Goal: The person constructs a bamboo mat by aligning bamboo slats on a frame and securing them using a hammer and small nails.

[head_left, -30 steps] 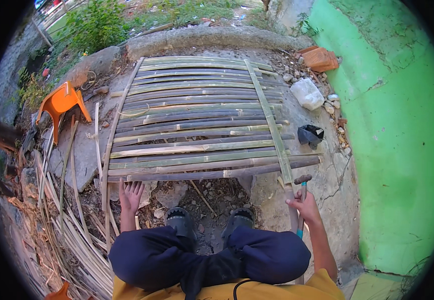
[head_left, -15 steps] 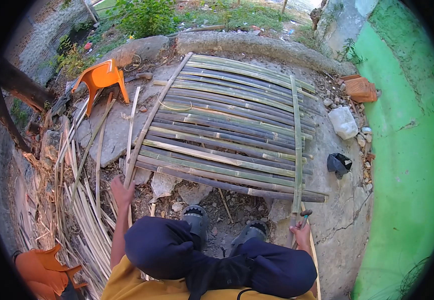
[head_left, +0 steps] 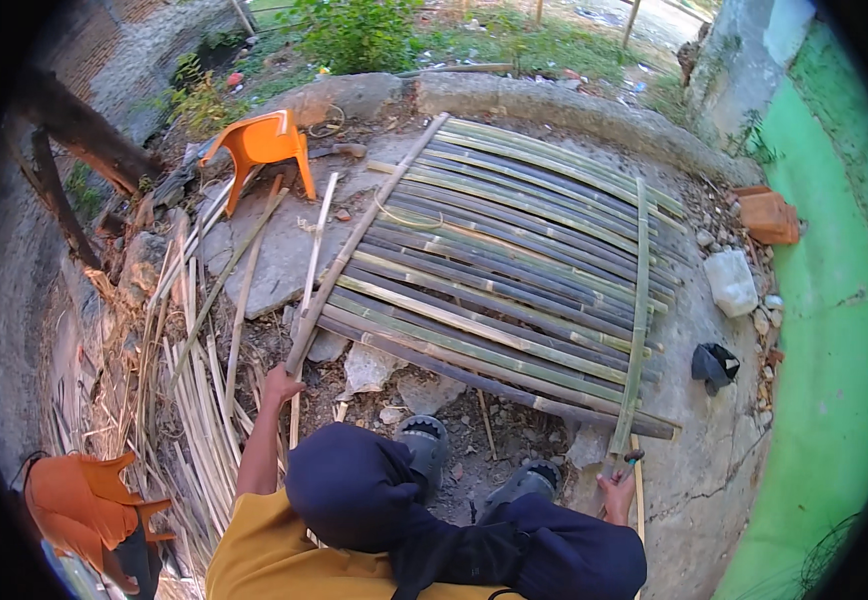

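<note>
A slatted panel of split bamboo (head_left: 514, 262) lies before me, its green and dark slats crossed by one lengthwise piece at each side. My left hand (head_left: 282, 385) is closed around the near end of the left bamboo pole (head_left: 366, 232). At the near right, my right hand (head_left: 615, 494) has its fingers closed at the lower end of the right bamboo strip (head_left: 636, 330). A small dark tool head, like a hammer's (head_left: 634, 456), shows just above those fingers; whether I hold it too is unclear. A thin loop of cord or cane (head_left: 394, 218) rests on the slats.
Loose bamboo strips (head_left: 189, 410) are heaped at left, near an orange plastic chair (head_left: 262, 150). A person in orange (head_left: 72, 510) is at the lower left. Along the green wall (head_left: 814, 350) sit a white block (head_left: 731, 282), reddish bricks (head_left: 769, 215) and a black bag (head_left: 714, 366). Broken concrete lies by my feet.
My view has swung left, so the panel appears farther right and lower. Both hands stay at the near ends of the side pieces; the left fingers look more wrapped round the pole.
</note>
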Motion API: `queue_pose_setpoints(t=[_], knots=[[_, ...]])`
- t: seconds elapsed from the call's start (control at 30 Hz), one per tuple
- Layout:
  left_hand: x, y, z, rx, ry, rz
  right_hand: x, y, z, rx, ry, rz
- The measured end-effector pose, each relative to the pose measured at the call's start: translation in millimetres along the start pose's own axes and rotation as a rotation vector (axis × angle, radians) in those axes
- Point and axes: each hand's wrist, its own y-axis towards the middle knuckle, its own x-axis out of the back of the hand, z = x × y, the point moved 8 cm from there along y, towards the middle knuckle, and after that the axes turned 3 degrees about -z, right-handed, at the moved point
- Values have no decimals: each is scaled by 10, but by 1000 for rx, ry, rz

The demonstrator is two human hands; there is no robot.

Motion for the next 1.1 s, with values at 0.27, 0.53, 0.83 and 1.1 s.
queue_pose_setpoints(t=[0.27,0.53,0.83,1.1], knots=[[490,-345,-383,42,7,-207,83,-119,425,140,-297,-23],[1445,-414,-594,60,322,-288,538,-329,1382,156,-408,-137],[1980,-864,-1043,57,188,-258,957,-272,1791,276,-646,-220],[3284,-1304,-2050,-20,97,-361,1387,-391,2671,354,-870,-341]])
